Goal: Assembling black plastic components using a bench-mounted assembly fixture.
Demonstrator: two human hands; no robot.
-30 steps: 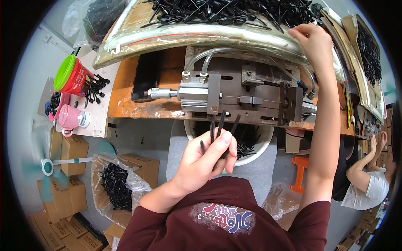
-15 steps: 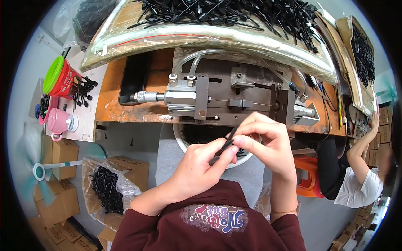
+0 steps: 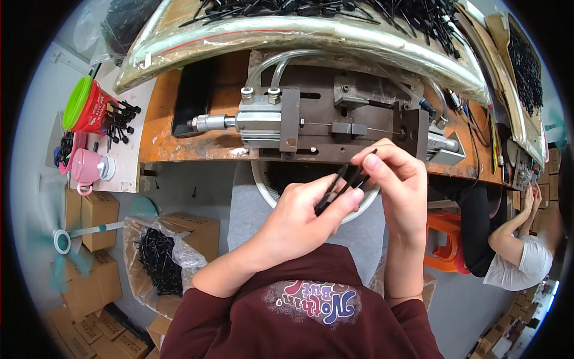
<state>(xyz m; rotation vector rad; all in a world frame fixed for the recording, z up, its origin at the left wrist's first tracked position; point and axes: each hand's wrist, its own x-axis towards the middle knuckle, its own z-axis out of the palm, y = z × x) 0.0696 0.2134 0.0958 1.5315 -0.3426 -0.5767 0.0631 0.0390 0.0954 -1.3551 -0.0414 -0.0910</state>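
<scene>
My left hand (image 3: pixel 293 212) is closed around a few thin black plastic rod-like parts (image 3: pixel 327 196), which slant up to the right. My right hand (image 3: pixel 397 182) pinches the upper end of one of them between thumb and fingertips. Both hands are just in front of the bench edge, above a white basket (image 3: pixel 260 182) on my lap with dark contents. Beyond them sits a metal clamping fixture (image 3: pixel 317 134) with an air cylinder (image 3: pixel 260 125) on its left and a thin rod across its middle. The exact shape of the held parts is partly hidden by my fingers.
A plastic-wrapped tray (image 3: pixel 239 37) heaped with black parts overhangs the bench (image 3: pixel 164 146). On the left are a red bucket (image 3: pixel 95 110) and a pink cup (image 3: pixel 85 164). A lined carton (image 3: pixel 158 260) of black parts stands below. Another person (image 3: pixel 520 257) works at the right.
Both hands have risen slightly. My right fingertips have drawn away from my left hand, up along the black parts, which now show more. The view has shifted a little.
</scene>
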